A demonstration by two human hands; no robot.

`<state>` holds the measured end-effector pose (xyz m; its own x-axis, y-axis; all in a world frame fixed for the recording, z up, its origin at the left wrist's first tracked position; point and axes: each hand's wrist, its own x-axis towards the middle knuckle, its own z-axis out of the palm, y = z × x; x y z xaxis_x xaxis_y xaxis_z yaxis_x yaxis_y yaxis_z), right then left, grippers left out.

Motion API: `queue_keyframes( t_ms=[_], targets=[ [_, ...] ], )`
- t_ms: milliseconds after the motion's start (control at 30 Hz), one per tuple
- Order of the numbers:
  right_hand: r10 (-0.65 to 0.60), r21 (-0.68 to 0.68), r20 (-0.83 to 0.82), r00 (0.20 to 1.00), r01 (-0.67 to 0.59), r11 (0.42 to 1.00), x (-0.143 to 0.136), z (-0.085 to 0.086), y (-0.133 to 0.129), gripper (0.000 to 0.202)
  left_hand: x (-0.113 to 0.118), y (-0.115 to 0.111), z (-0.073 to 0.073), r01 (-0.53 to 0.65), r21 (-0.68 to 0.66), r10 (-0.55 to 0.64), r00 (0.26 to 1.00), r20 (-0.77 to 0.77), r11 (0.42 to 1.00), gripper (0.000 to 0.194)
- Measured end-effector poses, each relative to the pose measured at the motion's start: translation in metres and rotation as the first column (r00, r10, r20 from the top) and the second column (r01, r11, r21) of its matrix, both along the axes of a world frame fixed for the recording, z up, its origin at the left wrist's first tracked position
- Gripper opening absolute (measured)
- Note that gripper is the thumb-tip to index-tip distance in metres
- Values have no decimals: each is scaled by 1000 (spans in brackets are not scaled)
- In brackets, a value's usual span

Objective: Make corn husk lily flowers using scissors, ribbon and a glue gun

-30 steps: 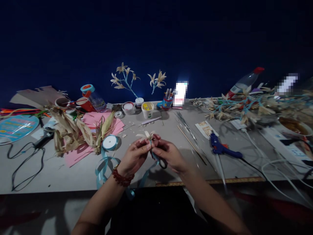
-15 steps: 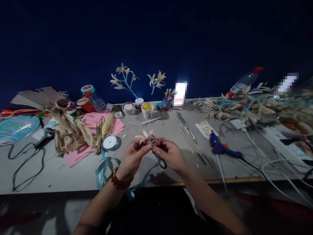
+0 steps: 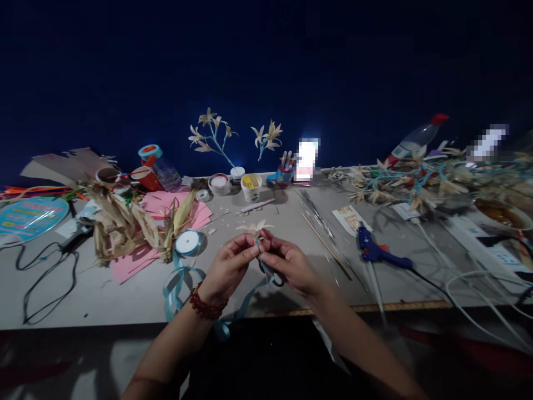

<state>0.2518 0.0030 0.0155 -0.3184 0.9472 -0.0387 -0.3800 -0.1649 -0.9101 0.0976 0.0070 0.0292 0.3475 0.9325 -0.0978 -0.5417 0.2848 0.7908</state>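
A pale husk flower stands upright between my two hands above the table's front half. My left hand pinches it just under the petals, at a stem wrapped in blue. My right hand closes on the same stem from the other side, fingertips touching the left ones. Blue ribbon hangs below the hands and loops left to its spool. Something with a black loop, partly hidden, shows under my right palm.
Dried husks lie on pink paper at the left. To the right are wires, a blue glue gun, cables and a power strip. Finished flower branches stand at the back.
The flower has turned more upright, its petals now spread out sideways above the fingers. Both hands have stayed in nearly the same place, with the fingertips slightly shifted.
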Motion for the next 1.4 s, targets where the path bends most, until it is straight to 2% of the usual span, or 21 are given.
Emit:
queue_keyframes(
  t_ms=[267,400,633,800,900,1133,1267,1400],
  targets=[
    [-79,160,132,988,57,986,0,10,-1,24,-1,0,-1,-139,166,164,975,-147,976,13],
    [-40,107,117,992,28,994,1,10,0,24,-3,0,2,-110,136,129,981,-144,985,11],
    [36,48,86,996,-41,998,4,6,3,21,-1,-1,6,-9,19,9,1000,2,1000,10],
    [52,70,66,996,-57,996,2,4,3,21,2,1,8,33,51,-34,999,24,998,12],
    [17,104,107,994,-28,994,1,6,2,22,1,2,4,-3,89,4,1000,-16,996,12],
    [-83,237,243,967,24,971,3,9,-1,22,-5,1,-6,-132,231,177,967,-185,964,7],
    [-76,190,164,983,45,981,3,5,0,23,-5,-1,-3,-101,198,137,975,-173,975,8],
    [-29,152,136,990,8,988,4,4,1,20,-2,-1,-2,-131,123,144,985,-96,984,9]
  ],
)
